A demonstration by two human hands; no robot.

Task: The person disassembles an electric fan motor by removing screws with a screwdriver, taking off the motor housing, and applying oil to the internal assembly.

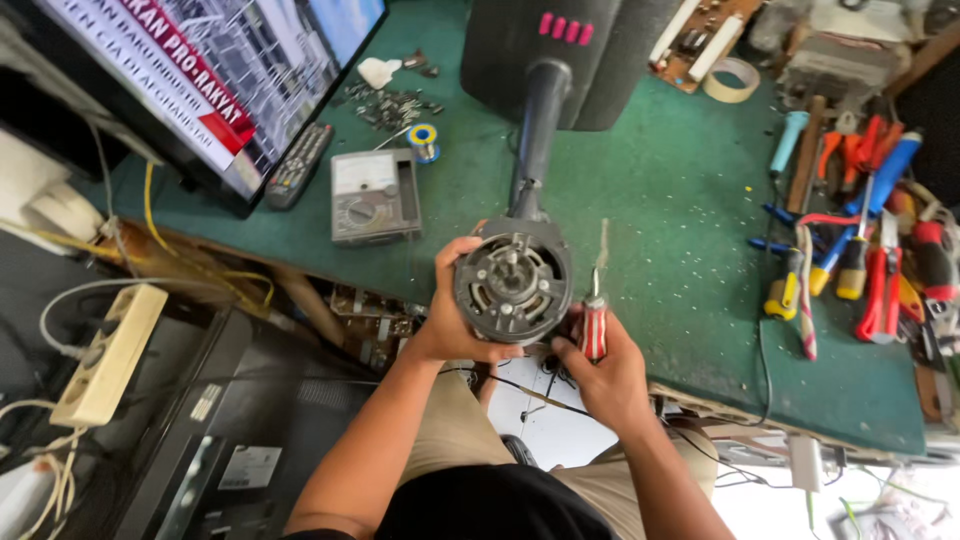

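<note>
The left hand (455,320) cups the round end of a fan motor (513,287), its fingers curled around the left side of the grey housing and closed on it. The motor sits at the near edge of the green worktop (660,200), facing up at the camera so its inner windings and central shaft show; a dark neck (538,130) rises from it to a black fan base (560,50) farther back. The right hand (605,370) is under the motor's lower right side, fingers wrapped around the red-and-white striped handle of a screwdriver (595,320), whose shaft points up just beside the housing. To the left on the worktop lie an analogue multimeter (374,196), a remote control (298,165), a small reel of solder (424,140) and a scatter of screws (385,105), with a lit television screen (210,80) behind them. On the right lies a heap of hand tools (860,230), screwdrivers and pliers with red, blue and yellow handles. A roll of tape (730,80) lies near the far edge.
</note>
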